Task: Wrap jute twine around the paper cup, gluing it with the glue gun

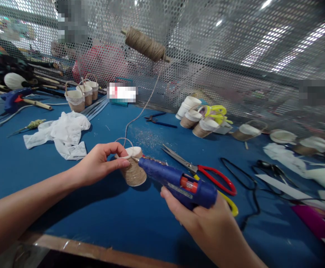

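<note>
My left hand (103,162) pinches the rim of a small twine-wrapped cup (134,173), which leans above the blue table. From its rim a strand of twine (142,111) runs up to a spool (145,44) hung on the mesh. My right hand (201,219) is wrapped round a blue glue gun (176,180), whose nozzle touches or nearly touches the cup's rim beside my left fingertips. Just beyond the glue gun lie scissors with red and yellow handles (214,178).
White lace (64,134) lies at the left, before three handled cups (76,100). Pliers (162,122) rest mid-table. More cups (204,126) stand at the back right. A black cord (253,186) curls at the right. Perforated metal mesh (207,48) rises behind.
</note>
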Demonstrator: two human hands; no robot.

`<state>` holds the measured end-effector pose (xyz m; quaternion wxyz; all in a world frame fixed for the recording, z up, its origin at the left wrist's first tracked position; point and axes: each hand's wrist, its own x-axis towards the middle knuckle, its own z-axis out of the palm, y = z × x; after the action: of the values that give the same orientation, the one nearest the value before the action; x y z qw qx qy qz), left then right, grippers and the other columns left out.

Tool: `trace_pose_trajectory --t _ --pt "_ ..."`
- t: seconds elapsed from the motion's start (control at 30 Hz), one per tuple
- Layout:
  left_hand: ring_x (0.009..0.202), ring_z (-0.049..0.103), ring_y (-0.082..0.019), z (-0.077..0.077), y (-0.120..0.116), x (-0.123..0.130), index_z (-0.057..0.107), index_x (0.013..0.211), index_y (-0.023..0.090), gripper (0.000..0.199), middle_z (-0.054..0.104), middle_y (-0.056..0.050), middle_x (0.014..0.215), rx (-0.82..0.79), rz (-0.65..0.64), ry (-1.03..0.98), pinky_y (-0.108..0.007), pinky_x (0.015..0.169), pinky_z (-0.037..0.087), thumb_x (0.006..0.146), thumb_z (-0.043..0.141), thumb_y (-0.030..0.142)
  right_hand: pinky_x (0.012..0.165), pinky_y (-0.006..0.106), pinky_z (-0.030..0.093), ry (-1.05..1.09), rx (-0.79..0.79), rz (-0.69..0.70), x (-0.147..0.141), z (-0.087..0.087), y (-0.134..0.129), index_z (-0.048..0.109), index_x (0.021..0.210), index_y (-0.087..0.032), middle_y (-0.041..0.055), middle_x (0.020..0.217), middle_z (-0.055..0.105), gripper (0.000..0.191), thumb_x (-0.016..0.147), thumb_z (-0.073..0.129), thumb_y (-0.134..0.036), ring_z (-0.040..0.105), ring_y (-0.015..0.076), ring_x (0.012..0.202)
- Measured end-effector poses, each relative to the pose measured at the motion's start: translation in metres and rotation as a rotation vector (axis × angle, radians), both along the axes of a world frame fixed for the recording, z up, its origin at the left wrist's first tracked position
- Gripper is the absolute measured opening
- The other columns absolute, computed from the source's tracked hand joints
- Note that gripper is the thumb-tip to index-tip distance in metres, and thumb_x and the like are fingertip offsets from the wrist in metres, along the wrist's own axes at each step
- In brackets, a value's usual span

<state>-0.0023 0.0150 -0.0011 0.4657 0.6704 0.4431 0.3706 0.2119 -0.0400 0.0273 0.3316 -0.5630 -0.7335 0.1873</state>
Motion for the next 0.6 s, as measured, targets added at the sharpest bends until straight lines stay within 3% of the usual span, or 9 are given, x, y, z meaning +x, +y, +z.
trace_pose_trajectory --t 0.17,0.27,0.37,0.6 --pt "0.074 0.055 -0.015 0.0002 -0.0001 -0.0010 0.054 0.072 0.014 0.016 0.063 -0.004 0.079 -0.010 -0.024 -0.011 -0.028 0.071 0.044 0.074 0.060 0.029 0.053 0.028 0.055 -0.038 0.038 -0.045 0.0033 0.0005 -0.0047 0.063 0.064 -0.027 0.0003 0.060 0.070 0.008 0.070 0.058 -0.025 0.067 0.0203 0.055" --pt "0.077 0.055 -0.016 0.0009 -0.0002 -0.0017 0.054 0.072 0.014 0.016 0.063 -0.005 0.082 -0.013 -0.035 0.001 -0.029 0.073 0.044 0.075 0.059 0.030 0.047 0.029 0.053 -0.081 0.027 -0.127 0.0057 0.0002 -0.0086 0.067 0.068 -0.027 0.0004 0.060 0.071 0.006 0.069 0.062 -0.028 0.065 0.0202 0.049" --pt "0.077 0.055 -0.016 0.0015 -0.0002 -0.0019 0.054 0.073 0.014 0.016 0.063 -0.005 0.082 -0.016 -0.035 0.009 -0.030 0.073 0.043 0.075 0.058 0.030 0.037 0.027 0.046 -0.056 0.011 -0.157 0.0043 0.0018 -0.0087 0.065 0.062 -0.025 -0.0024 0.049 0.065 0.008 0.069 0.062 -0.028 0.057 0.0161 0.036" --pt "0.077 0.056 -0.016 0.0001 0.0009 -0.0020 0.054 0.071 0.015 0.016 0.063 -0.004 0.079 -0.007 -0.028 0.005 -0.029 0.073 0.043 0.074 0.059 0.030 0.029 0.025 0.038 0.040 0.007 -0.169 0.0071 -0.0038 -0.0010 0.053 0.048 -0.024 -0.0053 0.033 0.049 0.024 0.068 0.063 -0.032 0.046 0.0128 0.027"
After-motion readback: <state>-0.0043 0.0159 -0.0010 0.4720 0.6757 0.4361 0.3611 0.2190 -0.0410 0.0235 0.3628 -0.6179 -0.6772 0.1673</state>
